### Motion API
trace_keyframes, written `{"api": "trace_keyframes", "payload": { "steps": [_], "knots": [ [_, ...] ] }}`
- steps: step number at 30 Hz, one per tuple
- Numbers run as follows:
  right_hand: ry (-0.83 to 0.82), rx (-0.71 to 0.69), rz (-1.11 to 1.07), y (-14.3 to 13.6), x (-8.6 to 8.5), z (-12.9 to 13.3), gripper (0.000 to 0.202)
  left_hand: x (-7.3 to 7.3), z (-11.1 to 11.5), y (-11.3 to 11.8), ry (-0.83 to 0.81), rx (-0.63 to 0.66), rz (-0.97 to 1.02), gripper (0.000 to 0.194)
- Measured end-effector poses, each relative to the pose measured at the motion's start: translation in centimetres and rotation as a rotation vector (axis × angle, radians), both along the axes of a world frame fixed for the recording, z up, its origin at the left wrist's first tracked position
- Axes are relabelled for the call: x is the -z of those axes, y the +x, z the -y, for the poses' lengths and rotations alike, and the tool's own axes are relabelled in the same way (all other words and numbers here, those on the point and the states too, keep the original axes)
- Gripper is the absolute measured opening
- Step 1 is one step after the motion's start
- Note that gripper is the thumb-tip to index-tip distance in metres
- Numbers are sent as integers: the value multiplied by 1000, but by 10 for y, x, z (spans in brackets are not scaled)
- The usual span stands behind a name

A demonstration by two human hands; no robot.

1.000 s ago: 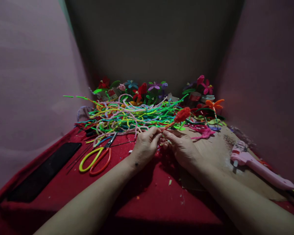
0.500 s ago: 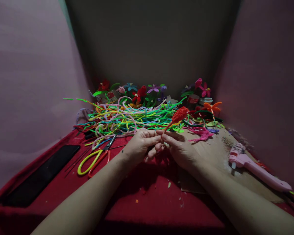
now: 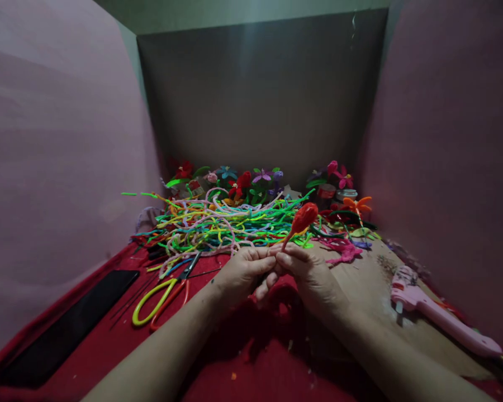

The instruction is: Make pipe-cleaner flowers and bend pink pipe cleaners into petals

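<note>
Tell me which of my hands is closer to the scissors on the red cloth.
Your left hand. It's to the right of the scissors, with a gap between; your right hand is farther right, past the left one, at the stem of the red bud.

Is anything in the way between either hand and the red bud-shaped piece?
Nothing visible. The left hand and right hand meet at the stem below the red bud; the colourful pile lies beyond the hands.
</note>
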State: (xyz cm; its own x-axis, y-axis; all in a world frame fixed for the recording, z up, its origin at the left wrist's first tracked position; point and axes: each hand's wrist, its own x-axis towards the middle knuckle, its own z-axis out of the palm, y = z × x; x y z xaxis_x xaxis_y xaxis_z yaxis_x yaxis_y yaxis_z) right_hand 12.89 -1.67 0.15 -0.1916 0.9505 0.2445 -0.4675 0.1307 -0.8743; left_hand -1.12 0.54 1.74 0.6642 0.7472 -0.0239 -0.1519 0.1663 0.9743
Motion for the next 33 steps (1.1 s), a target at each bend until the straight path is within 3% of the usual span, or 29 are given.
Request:
{"api": "trace_keyframes", "payload": {
  "steps": [8,18,22,25,29,33],
  "knots": [
    [92,126,120,8,2,-3,14,-12,0,0,349,-238,-263,24],
    [114,162,203,7,1,-1,13,-19,-4,-6,408,-529,-274,22],
    [37,155,183,7,6,-3,11,-35,12,-47,521,-702,-358,20],
    [-44,171,135,6,9,-5,8,-37,31,-97,622,-781,-649,23],
    [-152,181,22,4,9,-5,11,-18,51,-146,686,-670,-1200,33],
    [-193,188,1,3,12,-5,16,2,54,-154,654,-546,-1451,32]
  ]
}}
